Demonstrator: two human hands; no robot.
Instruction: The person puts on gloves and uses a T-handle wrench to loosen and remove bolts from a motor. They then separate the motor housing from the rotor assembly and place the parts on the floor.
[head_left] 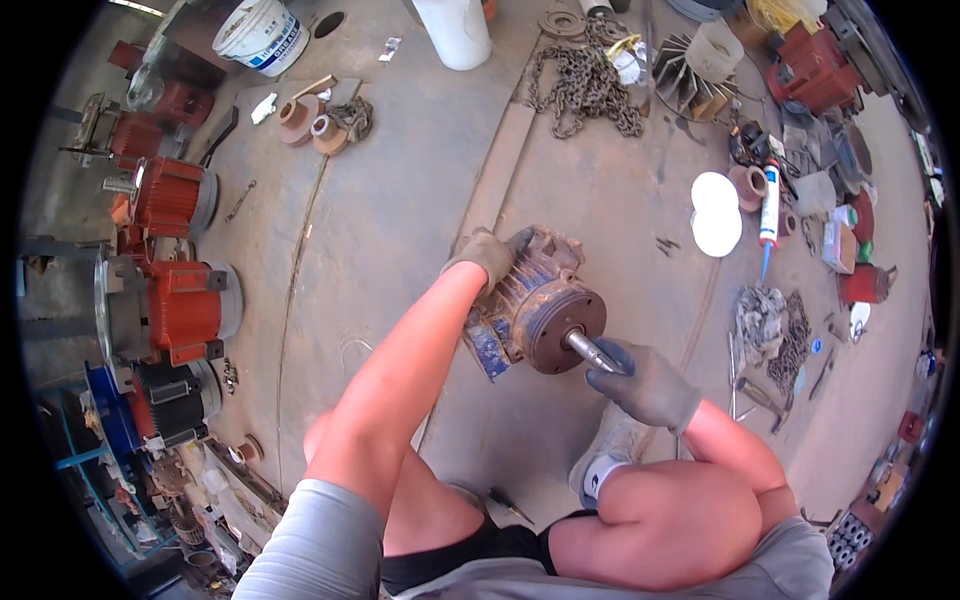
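Observation:
A worn, rusty electric motor (518, 290) with traces of blue paint lies on the floor in front of me. Its round end flange (565, 335) is turned toward my lower right, and a bright steel shaft (590, 348) sticks out of it. My left hand (484, 256), in a grey work glove, grips the top of the motor's far end. On the other side, my right hand (650, 386) is gloved too, its fingers closed around the free end of the shaft. The undersides of both hands are hidden.
Red motors (185, 310) line the left side. A heap of chain (585, 85) lies at the far side near a white bucket (262, 38). To the right are a sealant tube (769, 205), white discs (716, 214), rags (760, 322) and a hammer (762, 396). A screwdriver (510, 504) lies between my legs.

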